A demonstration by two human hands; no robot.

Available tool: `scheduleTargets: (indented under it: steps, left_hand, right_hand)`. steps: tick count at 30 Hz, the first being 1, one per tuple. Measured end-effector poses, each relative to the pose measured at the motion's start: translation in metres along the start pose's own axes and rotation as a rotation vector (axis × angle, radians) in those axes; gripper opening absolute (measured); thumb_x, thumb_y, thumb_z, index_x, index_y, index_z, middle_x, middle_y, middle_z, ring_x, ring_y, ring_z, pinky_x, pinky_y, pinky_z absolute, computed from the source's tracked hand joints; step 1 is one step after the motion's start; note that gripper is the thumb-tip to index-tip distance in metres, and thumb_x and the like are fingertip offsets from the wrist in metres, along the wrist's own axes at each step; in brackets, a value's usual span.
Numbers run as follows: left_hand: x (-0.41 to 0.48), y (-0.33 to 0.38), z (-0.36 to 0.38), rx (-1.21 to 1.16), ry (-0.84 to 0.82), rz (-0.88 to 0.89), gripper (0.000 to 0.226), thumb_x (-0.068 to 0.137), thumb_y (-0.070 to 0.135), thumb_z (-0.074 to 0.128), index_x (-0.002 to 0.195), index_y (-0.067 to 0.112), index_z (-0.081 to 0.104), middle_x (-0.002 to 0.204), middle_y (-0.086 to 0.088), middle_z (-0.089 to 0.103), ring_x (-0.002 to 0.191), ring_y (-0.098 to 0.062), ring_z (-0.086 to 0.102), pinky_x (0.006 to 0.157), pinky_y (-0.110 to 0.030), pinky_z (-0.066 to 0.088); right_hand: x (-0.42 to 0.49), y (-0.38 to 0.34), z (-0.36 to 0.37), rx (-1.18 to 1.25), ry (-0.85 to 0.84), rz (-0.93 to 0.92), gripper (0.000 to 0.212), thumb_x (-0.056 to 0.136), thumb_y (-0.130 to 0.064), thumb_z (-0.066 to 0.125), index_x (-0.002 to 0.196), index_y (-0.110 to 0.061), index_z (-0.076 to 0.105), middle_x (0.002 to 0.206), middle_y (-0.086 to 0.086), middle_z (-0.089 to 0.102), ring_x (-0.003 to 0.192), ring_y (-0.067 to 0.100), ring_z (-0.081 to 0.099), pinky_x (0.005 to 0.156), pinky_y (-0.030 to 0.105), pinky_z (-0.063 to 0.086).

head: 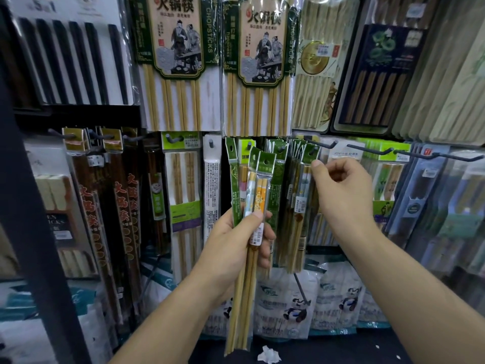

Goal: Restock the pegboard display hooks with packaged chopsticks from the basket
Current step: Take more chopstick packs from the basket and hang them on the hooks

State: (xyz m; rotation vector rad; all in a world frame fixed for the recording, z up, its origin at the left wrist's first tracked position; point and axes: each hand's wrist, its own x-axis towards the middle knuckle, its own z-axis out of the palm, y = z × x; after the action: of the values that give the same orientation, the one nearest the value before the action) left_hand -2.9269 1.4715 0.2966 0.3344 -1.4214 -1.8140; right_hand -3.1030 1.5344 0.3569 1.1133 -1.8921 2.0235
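Observation:
My left hand (pixel 236 243) grips a bundle of several narrow chopstick packs (pixel 252 195) with green header cards, held upright in front of the display. My right hand (pixel 338 190) pinches the green header of a pack (pixel 309 156) hanging on a dark hook (pixel 321 144) at centre right. More green-topped packs (pixel 294 185) hang bunched on that same hook. The basket is out of view.
Large chopstick packs (pixel 178 61) hang in the row above. Dark red packs (pixel 123 206) hang at left, and bare hook ends (pixel 372 151) jut out to the right. Panda-printed bags (pixel 296 303) lie on the shelf below. A dark upright post (pixel 31 206) stands at the left.

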Motion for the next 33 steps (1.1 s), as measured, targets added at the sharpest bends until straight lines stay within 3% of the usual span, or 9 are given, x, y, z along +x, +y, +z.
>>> scheduleTargets:
  steps: [4,7,9,14,17,20,24,27,33]
  left_hand:
    - [-0.001,0.000,0.005,-0.013,-0.052,0.020,0.019,0.102,0.022,0.059,0.107,0.008,0.070,0.083,-0.014,0.072,0.067,-0.023,0.069,0.057,-0.036,0.060]
    - [-0.003,0.000,0.008,0.003,-0.095,0.035,0.021,0.102,0.022,0.060,0.092,0.023,0.079,0.084,-0.016,0.072,0.070,-0.024,0.070,0.062,-0.037,0.061]
    - [-0.004,0.001,0.010,0.011,-0.114,0.042,0.020,0.100,0.025,0.062,0.091,0.028,0.079,0.085,-0.016,0.073,0.070,-0.024,0.070,0.063,-0.038,0.062]
    - [-0.005,-0.001,0.009,-0.012,-0.139,0.041,0.015,0.090,0.032,0.066,0.095,0.024,0.078,0.087,-0.018,0.075,0.073,-0.026,0.073,0.066,-0.040,0.064]
    - [-0.004,-0.004,0.007,-0.004,-0.124,0.015,0.022,0.090,0.033,0.066,0.104,0.019,0.075,0.097,-0.019,0.078,0.089,-0.032,0.077,0.073,-0.043,0.065]
    - [-0.001,-0.007,0.003,0.038,-0.076,-0.002,0.021,0.100,0.028,0.060,0.113,0.019,0.074,0.104,-0.010,0.080,0.100,-0.026,0.076,0.079,-0.043,0.065]
    - [0.002,-0.006,-0.002,0.094,-0.016,-0.005,0.022,0.106,0.023,0.053,0.116,0.016,0.071,0.095,-0.007,0.079,0.082,-0.015,0.073,0.074,-0.033,0.063]
    - [0.003,-0.007,-0.004,0.142,0.001,-0.022,0.022,0.106,0.025,0.053,0.113,0.018,0.073,0.082,-0.004,0.073,0.064,-0.010,0.060,0.060,-0.027,0.055]
    - [0.001,-0.005,-0.001,0.085,-0.026,-0.052,0.023,0.107,0.024,0.051,0.120,0.016,0.068,0.071,-0.003,0.067,0.055,-0.007,0.047,0.046,-0.022,0.039]
  right_hand:
    - [-0.022,-0.015,-0.001,0.053,-0.069,-0.086,0.019,0.096,-0.033,0.068,0.081,-0.022,0.064,0.064,-0.013,0.059,0.058,-0.002,0.049,0.055,0.014,0.042]
    - [-0.037,-0.025,0.001,0.136,-0.252,-0.053,0.017,0.097,-0.030,0.067,0.083,-0.023,0.072,0.073,-0.003,0.068,0.060,0.001,0.057,0.055,0.016,0.049]
    - [-0.042,-0.028,0.002,0.233,-0.318,0.020,0.019,0.099,-0.024,0.065,0.083,-0.016,0.074,0.066,-0.003,0.065,0.052,0.003,0.057,0.047,0.017,0.047]
    - [-0.041,-0.026,0.005,0.304,-0.326,0.077,0.020,0.099,-0.021,0.065,0.080,-0.019,0.073,0.069,0.005,0.059,0.059,0.007,0.055,0.050,0.015,0.043]
    - [-0.037,-0.025,0.007,0.308,-0.305,0.073,0.023,0.098,-0.019,0.066,0.076,-0.021,0.070,0.068,0.000,0.059,0.059,0.007,0.054,0.051,0.015,0.042]
    - [-0.027,-0.028,0.004,0.332,-0.230,0.095,0.032,0.099,-0.019,0.064,0.068,-0.025,0.069,0.064,-0.004,0.058,0.057,0.007,0.053,0.050,0.015,0.042]
    - [-0.009,-0.027,-0.002,0.304,-0.116,0.115,0.030,0.100,-0.025,0.064,0.070,-0.023,0.066,0.061,-0.005,0.054,0.057,0.008,0.049,0.056,0.023,0.040]
    - [-0.001,-0.023,-0.003,0.271,-0.107,0.121,0.029,0.100,-0.028,0.063,0.072,-0.020,0.064,0.062,-0.001,0.051,0.057,0.010,0.045,0.060,0.028,0.038]
    - [0.006,-0.020,-0.001,0.230,-0.101,0.138,0.035,0.100,-0.028,0.062,0.066,-0.019,0.062,0.057,-0.007,0.050,0.052,0.006,0.045,0.054,0.019,0.040]
